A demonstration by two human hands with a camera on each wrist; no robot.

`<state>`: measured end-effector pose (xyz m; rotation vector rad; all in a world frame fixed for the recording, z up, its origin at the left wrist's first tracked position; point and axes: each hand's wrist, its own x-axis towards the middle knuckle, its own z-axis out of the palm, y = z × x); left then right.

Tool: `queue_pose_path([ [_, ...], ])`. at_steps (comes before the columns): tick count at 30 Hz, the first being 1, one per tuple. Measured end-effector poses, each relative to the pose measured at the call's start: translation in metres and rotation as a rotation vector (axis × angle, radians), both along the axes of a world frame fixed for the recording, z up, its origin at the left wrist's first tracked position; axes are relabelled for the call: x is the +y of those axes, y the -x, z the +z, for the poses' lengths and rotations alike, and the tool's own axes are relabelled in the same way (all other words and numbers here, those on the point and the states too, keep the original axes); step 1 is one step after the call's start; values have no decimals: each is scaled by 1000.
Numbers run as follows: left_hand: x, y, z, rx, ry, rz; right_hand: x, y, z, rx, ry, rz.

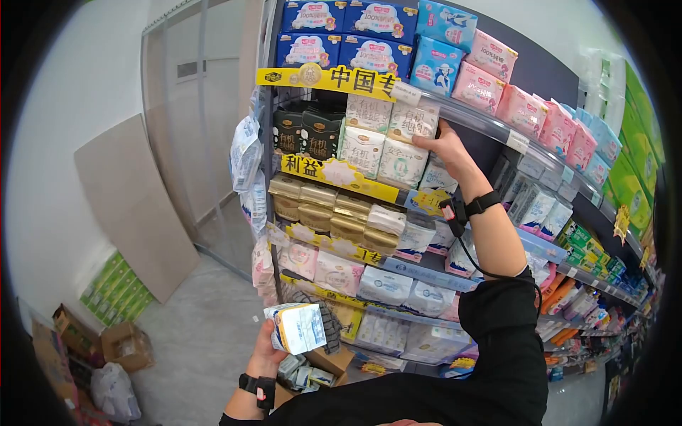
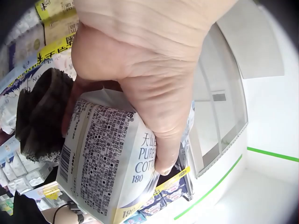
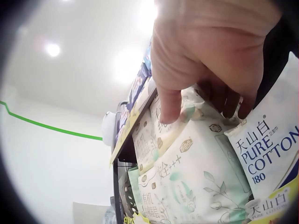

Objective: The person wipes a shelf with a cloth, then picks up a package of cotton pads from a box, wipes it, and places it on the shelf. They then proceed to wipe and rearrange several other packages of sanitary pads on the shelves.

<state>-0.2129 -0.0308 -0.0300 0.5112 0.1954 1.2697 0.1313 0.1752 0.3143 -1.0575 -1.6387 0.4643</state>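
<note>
The left hand [image 1: 264, 355] [image 2: 149, 70] grips a white PURE COTTON pack [image 1: 302, 329] [image 2: 100, 158], thumb on one printed side, low in front of the shelves. Raised to the shelf with white packs, the right hand [image 1: 455, 153] [image 3: 210, 60] pinches the upper right pack [image 1: 412, 119]; its thumb lies on the front and its fingers bend behind, partly hidden. Just below is a white pack with a green ring [image 1: 400, 163] [image 3: 201, 172]. Another PURE COTTON pack [image 1: 437, 176] [image 3: 266, 154] stands right of it.
Gold packs [image 1: 341, 220] fill the shelf below, blue packs [image 1: 380, 20] the top one. A dark fuzzy object [image 1: 328, 326] [image 2: 44, 116] is beside the left hand's pack. An open carton [image 1: 330, 362] with packs stands low by the shelves; boxes [image 1: 126, 344] lie on the floor at left.
</note>
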Motion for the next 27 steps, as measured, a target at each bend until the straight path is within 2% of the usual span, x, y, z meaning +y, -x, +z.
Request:
queue_pose_path([
  [4,6,-2,-6,-2,3,-12,5,1,-2,-122,-29,-55],
  [8,11,-2,-19,38,7,-10,6,5,-4,-124,-54,-91],
  [14,5,-3,-4,5,-13,-24,-7,9,-6,-106,-77,-131],
  [16,4,-2,-4,16,-14,-27,-11,11,-6,-186,-26,-186],
  [24,-1,-2,-7,113,-29,-12,-2,6,-12,-244,-51,-226],
  [27,-3,-2,-5,70,-19,-28,-7,7,-12,-327,-92,-294],
])
